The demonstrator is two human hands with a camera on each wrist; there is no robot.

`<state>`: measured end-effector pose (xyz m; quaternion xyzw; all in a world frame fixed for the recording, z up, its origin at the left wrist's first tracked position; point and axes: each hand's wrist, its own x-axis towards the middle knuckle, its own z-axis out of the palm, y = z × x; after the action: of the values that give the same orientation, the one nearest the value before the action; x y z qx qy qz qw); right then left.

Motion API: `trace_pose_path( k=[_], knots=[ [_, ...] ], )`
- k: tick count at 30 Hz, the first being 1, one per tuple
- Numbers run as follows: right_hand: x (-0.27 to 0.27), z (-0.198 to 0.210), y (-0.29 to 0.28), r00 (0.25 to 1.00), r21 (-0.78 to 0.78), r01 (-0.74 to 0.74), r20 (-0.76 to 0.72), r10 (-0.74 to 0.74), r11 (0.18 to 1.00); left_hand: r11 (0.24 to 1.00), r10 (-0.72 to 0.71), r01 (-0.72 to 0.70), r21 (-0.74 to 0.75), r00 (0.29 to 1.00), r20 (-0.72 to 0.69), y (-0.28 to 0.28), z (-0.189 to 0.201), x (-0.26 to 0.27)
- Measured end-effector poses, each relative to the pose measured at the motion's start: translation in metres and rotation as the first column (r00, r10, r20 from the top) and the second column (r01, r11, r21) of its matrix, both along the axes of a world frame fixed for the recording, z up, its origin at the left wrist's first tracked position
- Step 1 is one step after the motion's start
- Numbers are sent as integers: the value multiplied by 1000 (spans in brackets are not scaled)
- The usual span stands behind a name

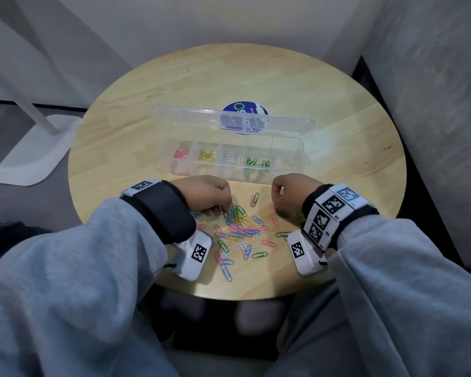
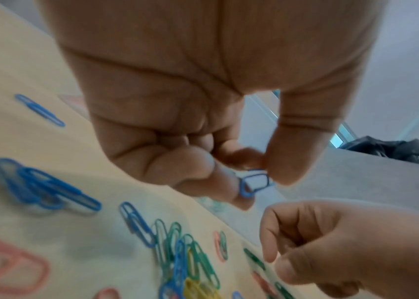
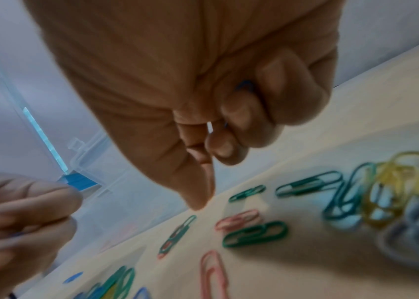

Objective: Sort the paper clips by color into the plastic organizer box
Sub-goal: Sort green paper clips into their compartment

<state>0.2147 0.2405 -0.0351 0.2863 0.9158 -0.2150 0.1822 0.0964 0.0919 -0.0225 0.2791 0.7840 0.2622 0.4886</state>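
Note:
A clear plastic organizer box [image 1: 301, 151] stands open at mid-table, with pink, yellow, white and green clips in separate compartments and the rightmost compartment nearly bare. A mixed pile of paper clips [image 1: 242, 229] lies between my hands, near the front edge. My left hand [image 1: 223, 210] hovers over the pile's left side and pinches a blue paper clip [image 2: 253, 183] between thumb and fingertips [image 2: 282, 172]. My right hand [image 1: 279, 202] is curled into a fist just right of the pile, with a blue clip [image 3: 244, 87] tucked inside the curled fingers [image 3: 244, 113].
The round wooden table [image 1: 337, 118] has its front edge close to my wrists. The box lid [image 1: 283, 123] lies open behind the box, over a blue round sticker [image 1: 245, 111]. A white stand base [image 1: 36, 153] sits on the floor left; a grey wall [image 1: 433, 104] is right.

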Motion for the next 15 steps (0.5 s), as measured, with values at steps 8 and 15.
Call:
trace_pose_path(
  k=[8,15],
  knots=[
    [-4,-2,-27,978,-56,-190,81,195,980,966,208,-237,108,951,228,-1,2,0],
    [-3,2,-30,966,-57,-197,158,203,979,953,268,-298,59,917,296,-2,10,1]
  ],
)
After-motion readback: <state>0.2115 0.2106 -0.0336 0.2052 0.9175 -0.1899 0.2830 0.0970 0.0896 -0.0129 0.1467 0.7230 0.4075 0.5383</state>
